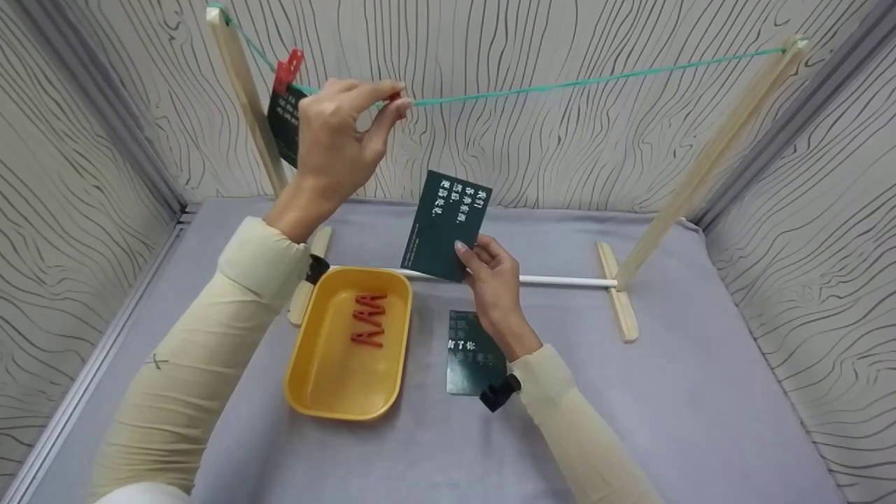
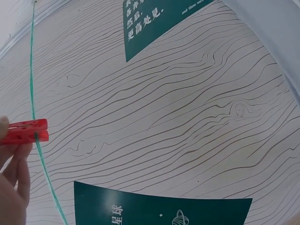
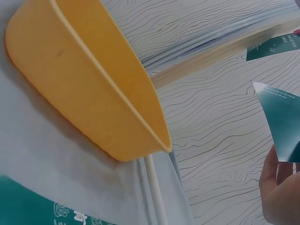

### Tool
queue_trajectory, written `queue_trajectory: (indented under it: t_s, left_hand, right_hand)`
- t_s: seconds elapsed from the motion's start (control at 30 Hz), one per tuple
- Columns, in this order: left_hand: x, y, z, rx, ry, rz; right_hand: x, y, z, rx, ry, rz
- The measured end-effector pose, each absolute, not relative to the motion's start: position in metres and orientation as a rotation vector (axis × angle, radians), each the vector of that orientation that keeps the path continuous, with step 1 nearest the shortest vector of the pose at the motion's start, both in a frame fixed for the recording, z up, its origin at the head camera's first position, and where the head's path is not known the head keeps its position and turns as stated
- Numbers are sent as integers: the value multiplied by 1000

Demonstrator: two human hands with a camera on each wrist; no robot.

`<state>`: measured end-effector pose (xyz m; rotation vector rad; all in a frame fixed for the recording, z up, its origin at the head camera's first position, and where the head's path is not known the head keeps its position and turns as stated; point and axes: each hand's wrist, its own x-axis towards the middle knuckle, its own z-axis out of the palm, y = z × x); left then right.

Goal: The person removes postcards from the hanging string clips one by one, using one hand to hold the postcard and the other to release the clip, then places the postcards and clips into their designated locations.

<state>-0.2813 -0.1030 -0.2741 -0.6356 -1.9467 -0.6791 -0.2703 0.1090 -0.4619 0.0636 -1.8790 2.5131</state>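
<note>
My left hand (image 1: pixel 336 136) is raised at the green string (image 1: pixel 560 87), pinching a red clothespin (image 2: pixel 26 132) between thumb and fingers. In the left wrist view the string runs across the clothespin's tip. Lower and to the right, my right hand (image 1: pixel 495 290) holds a dark green card (image 1: pixel 448 220) with white writing, thumb on its face and fingers behind. The card is tilted and below the string, apart from the clothespin. Left of my left hand, another green card (image 1: pixel 283 129) hangs from the string by a red clothespin (image 1: pixel 283 75), partly hidden by that hand.
A yellow basin (image 1: pixel 301 378) on the grey cloth (image 1: pixel 434 455) contains several red clothespins (image 1: pixel 368 339). Another green card (image 1: pixel 465 371) lies under my right wrist. Wooden posts (image 1: pixel 721 154) hold the string at both ends, and a white rod (image 1: pixel 567 281) spans low between their feet.
</note>
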Motion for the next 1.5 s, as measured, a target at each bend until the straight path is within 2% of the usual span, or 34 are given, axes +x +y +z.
queue_trajectory:
  t_s: [0.57, 1.5]
  left_hand:
    - [-279, -101, -279, -724, -1691, -683]
    - [-274, -111, -285, -713, -1623, -690]
  right_hand:
    - [-257, 138, -483, 4, -2013, 2480]
    - [-251, 141, -487, -45, -1933, 2549]
